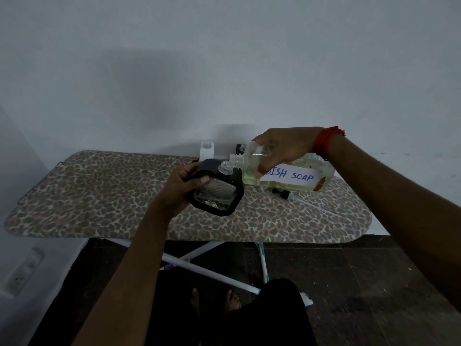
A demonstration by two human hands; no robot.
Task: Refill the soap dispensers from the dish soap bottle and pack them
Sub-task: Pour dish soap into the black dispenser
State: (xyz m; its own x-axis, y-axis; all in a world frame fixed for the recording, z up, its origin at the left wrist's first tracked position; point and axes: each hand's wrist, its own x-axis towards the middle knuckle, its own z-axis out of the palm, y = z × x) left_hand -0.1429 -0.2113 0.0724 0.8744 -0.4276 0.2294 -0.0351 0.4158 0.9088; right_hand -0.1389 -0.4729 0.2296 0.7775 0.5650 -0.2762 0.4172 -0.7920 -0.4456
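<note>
My left hand (pixel 183 186) grips a clear soap dispenser (pixel 215 191) with a black frame, tilted, its open neck pointing up and to the right. My right hand (pixel 284 148) holds the dish soap bottle (pixel 289 172) tipped on its side, with yellowish liquid inside and a white label reading "DISH SOAP". Its open mouth sits just above and right of the dispenser's neck. Both are held over the leopard-print ironing board (pixel 99 196). A black pump head with a clear tube (pixel 287 194) lies on the board under the bottle.
At the back of the board, against the wall, stand a white dispenser (pixel 206 150) and a dark object (pixel 240 148), partly hidden by the bottle. White board legs (pixel 199 268) cross below. My bare feet (pixel 214 302) stand on the dark floor. A wall socket (pixel 22 273) is low on the left.
</note>
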